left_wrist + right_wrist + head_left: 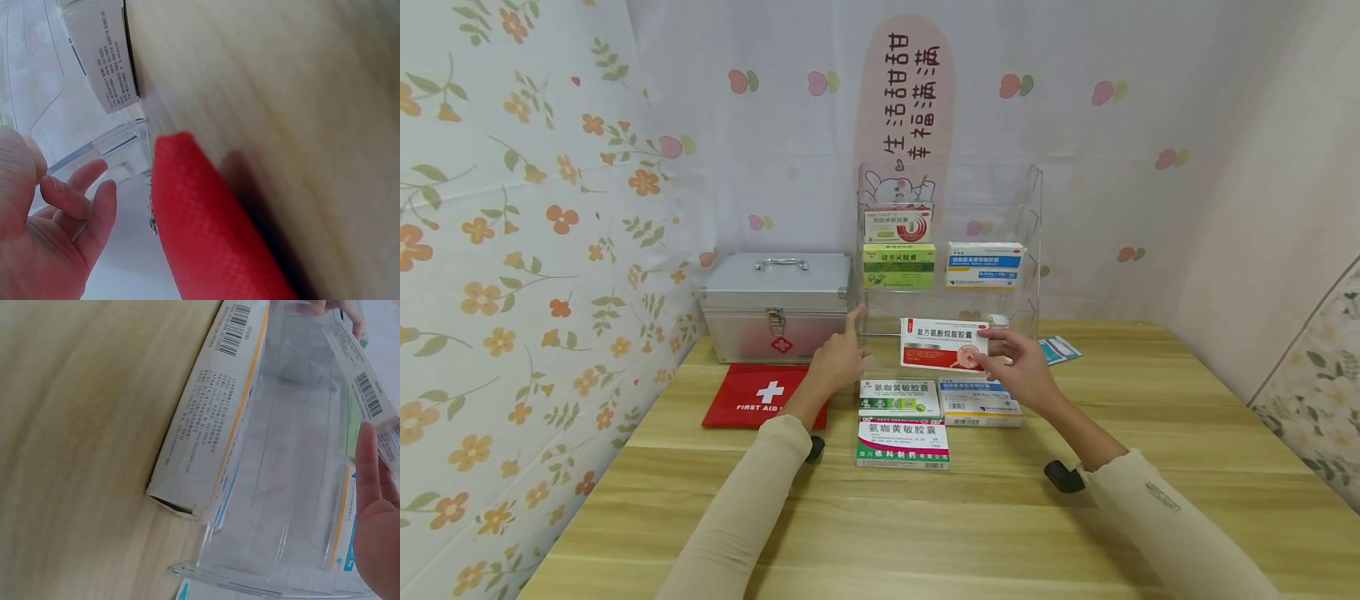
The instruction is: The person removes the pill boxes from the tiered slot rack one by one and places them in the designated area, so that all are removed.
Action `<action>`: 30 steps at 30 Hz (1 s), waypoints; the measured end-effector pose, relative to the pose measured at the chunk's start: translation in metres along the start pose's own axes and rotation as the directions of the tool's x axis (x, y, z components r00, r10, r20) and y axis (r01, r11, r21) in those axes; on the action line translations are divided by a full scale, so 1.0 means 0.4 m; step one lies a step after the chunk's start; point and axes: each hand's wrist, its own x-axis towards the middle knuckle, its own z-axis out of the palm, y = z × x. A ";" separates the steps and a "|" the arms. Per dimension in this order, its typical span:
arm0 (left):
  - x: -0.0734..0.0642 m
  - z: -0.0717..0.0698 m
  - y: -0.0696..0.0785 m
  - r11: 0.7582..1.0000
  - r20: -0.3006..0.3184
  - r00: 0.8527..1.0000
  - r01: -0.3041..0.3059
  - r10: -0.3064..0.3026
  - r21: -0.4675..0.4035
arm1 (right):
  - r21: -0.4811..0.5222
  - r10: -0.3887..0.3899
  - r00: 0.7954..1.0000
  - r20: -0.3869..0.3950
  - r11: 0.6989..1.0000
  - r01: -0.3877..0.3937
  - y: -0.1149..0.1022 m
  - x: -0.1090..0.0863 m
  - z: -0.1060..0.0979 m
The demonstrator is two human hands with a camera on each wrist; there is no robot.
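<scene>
A home-style medicine corner: boxed medicines fill a clear acrylic rack (950, 250) on a wooden table (1075, 533), a metal first-aid case (775, 304) left of the rack, floral wallpaper (512, 250) behind.

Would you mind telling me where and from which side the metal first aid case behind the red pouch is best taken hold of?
Probably by the folding handle in the middle of the lid of the metal first aid case, coming from above. The handle lies flat on top, the lid looks latched, and the clear rack and the red pouch crowd its right and front sides.
</scene>
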 end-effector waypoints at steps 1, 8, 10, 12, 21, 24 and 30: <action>0.000 0.001 0.000 1.000 -0.001 1.000 -0.002 0.002 -0.001 | -0.003 -0.002 1.000 0.006 1.000 0.002 0.000 -0.004 -0.002; -0.002 0.001 0.000 1.000 0.011 1.000 0.025 -0.025 -0.016 | 0.003 0.029 0.998 0.052 1.000 -0.030 -0.006 -0.035 -0.010; -0.001 0.001 -0.001 1.000 0.014 1.000 0.026 -0.026 -0.012 | 0.015 0.035 0.998 0.058 0.999 -0.036 -0.003 -0.042 -0.013; 0.000 0.001 -0.002 1.000 0.011 1.000 0.016 -0.016 -0.011 | 0.025 0.030 0.998 0.056 0.999 -0.032 -0.001 -0.049 -0.017; 0.001 0.004 0.001 1.000 0.018 1.000 0.008 -0.008 -0.021 | 0.055 0.044 0.996 0.071 0.997 -0.048 0.006 -0.090 -0.043; 0.000 0.005 0.006 1.000 0.015 1.000 0.011 -0.011 -0.011 | 0.046 0.051 0.996 0.078 0.997 -0.055 0.010 -0.104 -0.057; -0.001 0.000 0.006 1.000 -0.004 1.000 0.025 -0.025 -0.001 | 0.097 0.026 0.994 0.111 0.995 -0.037 0.013 -0.127 -0.076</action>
